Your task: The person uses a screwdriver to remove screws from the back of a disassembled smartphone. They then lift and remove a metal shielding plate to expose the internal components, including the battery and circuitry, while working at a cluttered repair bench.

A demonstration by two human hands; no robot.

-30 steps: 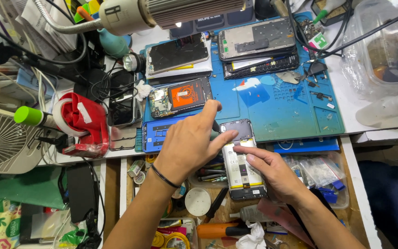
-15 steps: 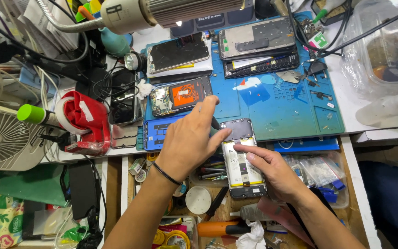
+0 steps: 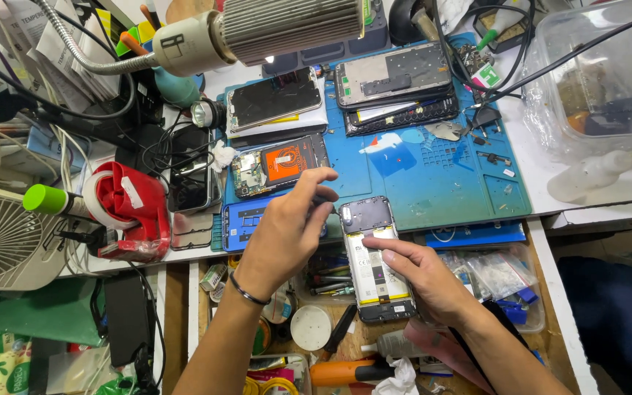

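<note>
Blue silicone mat [image 3: 433, 175] covers the desk [image 3: 587, 205], and the opened phone [image 3: 374, 260] sits at its near edge with the back cover already off, pale battery and dark upper shield bared; nothing inside looks lifted out yet. Right hand [image 3: 426, 281] lies on the phone's lower right side, fingers flat, pinning it. Left hand [image 3: 287, 234] hovers just left of the phone, fingertips pinched together; whether that grip holds anything I cannot tell. Another stripped handset with an orange panel [image 3: 281, 164] lies farther left.
</note>
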